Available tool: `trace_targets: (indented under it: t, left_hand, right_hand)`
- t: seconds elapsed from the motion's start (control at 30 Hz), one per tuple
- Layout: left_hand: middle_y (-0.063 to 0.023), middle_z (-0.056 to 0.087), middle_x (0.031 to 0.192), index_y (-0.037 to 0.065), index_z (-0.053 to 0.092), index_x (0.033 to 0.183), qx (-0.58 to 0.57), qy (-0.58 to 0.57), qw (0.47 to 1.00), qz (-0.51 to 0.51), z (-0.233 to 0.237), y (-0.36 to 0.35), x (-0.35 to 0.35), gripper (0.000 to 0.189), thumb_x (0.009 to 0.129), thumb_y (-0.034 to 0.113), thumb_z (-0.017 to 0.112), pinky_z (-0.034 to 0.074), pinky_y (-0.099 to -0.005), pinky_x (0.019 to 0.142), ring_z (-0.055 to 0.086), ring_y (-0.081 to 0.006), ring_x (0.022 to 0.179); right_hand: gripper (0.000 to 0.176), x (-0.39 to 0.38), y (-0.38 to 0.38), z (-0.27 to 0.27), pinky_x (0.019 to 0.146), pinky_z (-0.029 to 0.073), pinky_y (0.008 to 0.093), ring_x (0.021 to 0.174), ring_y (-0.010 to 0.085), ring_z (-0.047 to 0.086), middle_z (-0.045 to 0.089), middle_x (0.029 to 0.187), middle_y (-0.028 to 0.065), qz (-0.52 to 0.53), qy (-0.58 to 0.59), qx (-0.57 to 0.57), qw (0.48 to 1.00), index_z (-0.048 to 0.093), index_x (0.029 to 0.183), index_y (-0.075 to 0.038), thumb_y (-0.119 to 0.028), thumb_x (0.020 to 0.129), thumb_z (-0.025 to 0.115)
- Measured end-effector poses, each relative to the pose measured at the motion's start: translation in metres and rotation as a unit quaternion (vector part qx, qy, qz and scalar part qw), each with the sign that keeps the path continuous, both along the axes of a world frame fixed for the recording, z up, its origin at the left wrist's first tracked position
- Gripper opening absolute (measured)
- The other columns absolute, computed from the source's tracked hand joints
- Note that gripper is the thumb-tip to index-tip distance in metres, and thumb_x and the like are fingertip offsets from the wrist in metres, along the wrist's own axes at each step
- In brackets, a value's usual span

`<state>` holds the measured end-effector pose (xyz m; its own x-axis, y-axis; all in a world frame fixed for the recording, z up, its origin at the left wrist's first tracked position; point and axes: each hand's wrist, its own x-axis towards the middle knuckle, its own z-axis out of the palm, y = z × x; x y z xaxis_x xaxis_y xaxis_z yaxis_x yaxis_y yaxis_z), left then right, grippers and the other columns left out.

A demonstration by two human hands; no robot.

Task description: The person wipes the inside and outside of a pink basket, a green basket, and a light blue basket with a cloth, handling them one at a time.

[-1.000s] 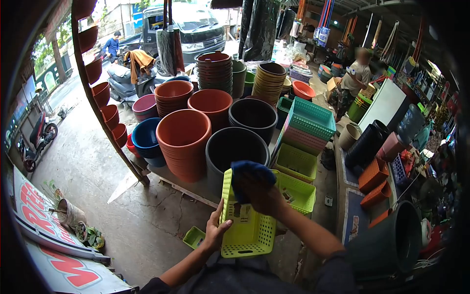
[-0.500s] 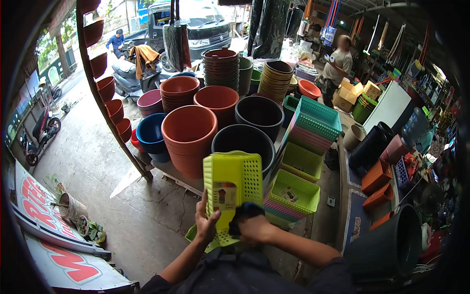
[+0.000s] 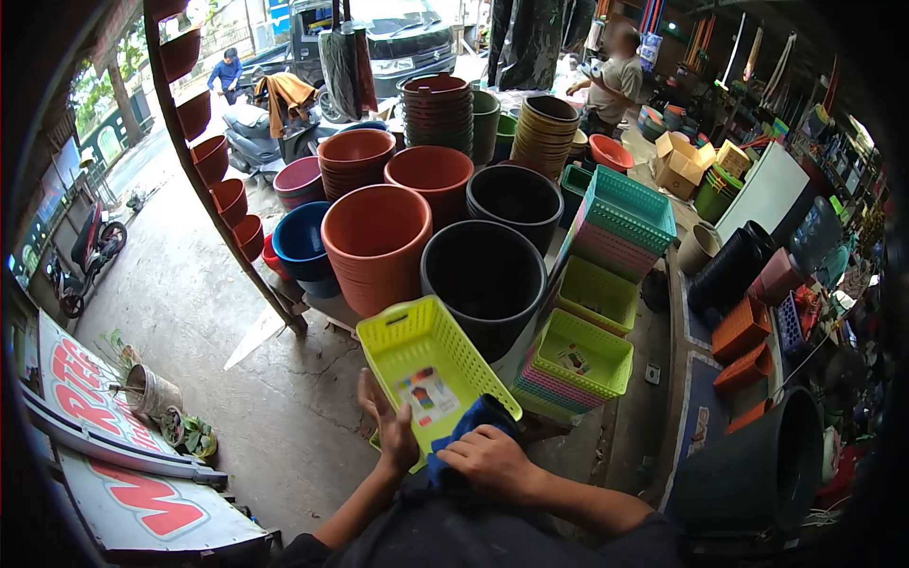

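A yellow-green plastic basket (image 3: 407,346) with perforated sides is tilted in front of me, its open top facing up toward me. A printed label (image 3: 426,393) lies on its inside bottom. My left hand (image 3: 390,431) grips the basket's near left side, fingers along the outside and thumb at the rim. My right hand (image 3: 488,459) is closed on a dark blue cloth (image 3: 492,417), which is pressed at the basket's near right end. Part of another green edge shows under the basket, mostly hidden.
Stacks of terracotta pots (image 3: 379,241) and black pots (image 3: 483,284) stand just beyond the basket. Stacked coloured baskets (image 3: 582,350) are at the right, near a large dark bin (image 3: 748,464). A wooden post (image 3: 222,199) with hanging pots rises left. A person (image 3: 615,80) stands at the back.
The basket has turned and tipped from nearly upright so its inside faces up. My right hand and cloth have shifted to its near right end. The person at the back has moved left.
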<state>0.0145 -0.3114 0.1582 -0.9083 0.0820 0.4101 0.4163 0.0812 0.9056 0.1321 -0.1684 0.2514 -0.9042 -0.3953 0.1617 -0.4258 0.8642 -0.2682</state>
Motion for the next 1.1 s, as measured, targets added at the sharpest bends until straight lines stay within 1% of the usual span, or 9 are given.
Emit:
trace_targets:
  t: [0.03,0.13,0.17,0.3,0.4,0.53,0.6,0.87,1.1]
  left_hand:
    - [-0.0332,0.016,0.149,-0.003,0.042,0.138,-0.178,0.153,0.972,-0.01,0.012,-0.016,-0.001,0.06,0.093,0.037,0.046,0.016,-0.0474,0.114,0.015,-0.0414,0.142]
    - [-0.0174,0.062,0.1,0.003,0.066,0.088,-0.259,0.194,0.888,-0.327,0.011,-0.038,-0.008,0.045,0.092,0.044,0.05,0.034,-0.0448,0.102,0.058,-0.0328,0.105]
    - [-0.0078,0.054,0.067,0.008,0.06,0.072,-0.213,0.277,0.883,-0.313,-0.004,-0.032,-0.012,0.04,0.092,0.042,0.051,0.044,-0.0409,0.078,0.058,-0.0296,0.071]
    - [-0.009,0.046,0.06,0.008,0.046,0.062,-0.144,0.251,0.936,-0.201,-0.017,-0.025,-0.006,0.041,0.095,0.031,0.05,0.037,-0.0403,0.056,0.048,-0.0291,0.056]
    - [-0.0115,0.042,0.057,0.006,0.04,0.06,-0.084,0.145,0.975,-0.144,-0.021,-0.022,-0.003,0.043,0.098,0.026,0.047,0.033,-0.0403,0.052,0.044,-0.0299,0.051]
    - [0.004,0.032,0.055,0.011,0.031,0.059,0.166,-0.154,0.969,-0.098,-0.021,-0.004,-0.004,0.052,0.105,0.035,0.038,0.021,-0.0296,0.047,0.028,-0.0076,0.049]
    - [0.0089,0.029,0.058,0.014,0.029,0.06,0.188,-0.157,0.965,-0.099,-0.01,0.004,-0.003,0.054,0.106,0.041,0.037,0.017,-0.0265,0.048,0.024,-0.0024,0.053]
    - [0.0058,0.036,0.063,0.011,0.037,0.066,0.237,-0.108,0.938,-0.229,-0.008,-0.004,-0.004,0.059,0.093,0.062,0.05,0.022,-0.0254,0.049,0.031,-0.0047,0.056]
    - [0.0062,0.05,0.073,0.007,0.048,0.08,0.168,-0.145,0.956,-0.193,0.0,0.02,0.003,0.027,0.099,0.022,0.059,0.034,-0.0178,0.058,0.042,-0.0006,0.066]
  right_hand:
    - [0.037,0.003,0.002,-0.001,0.09,0.043,0.0336,0.095,0.0177,0.064,0.068,0.1,0.0021,0.004,-0.002,-0.003,1.0,0.065,0.114,-0.008,-0.015,0.079,0.056]
    - [0.033,0.011,0.009,-0.004,0.087,0.044,0.0345,0.092,0.0184,0.064,0.069,0.096,0.0031,-0.005,-0.024,-0.063,0.998,0.065,0.111,-0.012,-0.012,0.08,0.056]
    - [0.036,0.012,0.011,-0.005,0.089,0.043,0.0353,0.095,0.02,0.064,0.069,0.1,0.0038,-0.004,-0.067,-0.056,0.996,0.065,0.114,-0.011,-0.011,0.079,0.056]
    - [0.042,0.009,0.021,-0.01,0.095,0.042,0.036,0.104,0.022,0.064,0.069,0.108,0.0065,-0.045,-0.075,-0.137,0.987,0.063,0.118,-0.01,-0.009,0.077,0.057]
    - [0.052,0.006,0.028,0.006,0.104,0.038,0.0404,0.12,0.0256,0.058,0.063,0.125,0.0117,-0.114,-0.011,-0.206,0.972,0.058,0.128,-0.008,-0.007,0.076,0.057]
    - [0.067,0.011,0.001,0.015,0.114,0.024,0.0468,0.141,0.0292,0.035,0.038,0.152,0.0129,-0.152,0.07,-0.169,0.971,0.046,0.143,-0.009,-0.015,0.078,0.059]
    - [0.074,0.009,-0.014,-0.009,0.115,0.021,0.0458,0.143,0.0291,0.033,0.036,0.154,0.0108,-0.071,0.132,0.042,0.988,0.045,0.144,-0.012,-0.026,0.074,0.064]
    - [0.08,-0.02,0.056,-0.02,0.115,0.021,0.0502,0.142,0.0354,0.032,0.035,0.153,0.0156,-0.251,0.027,-0.243,0.937,0.038,0.148,-0.008,-0.025,0.075,0.066]
    - [0.084,-0.016,0.0,0.019,0.116,0.017,0.0521,0.144,0.0361,0.027,0.031,0.156,0.013,-0.171,0.007,-0.161,0.972,0.036,0.148,-0.007,-0.023,0.072,0.066]
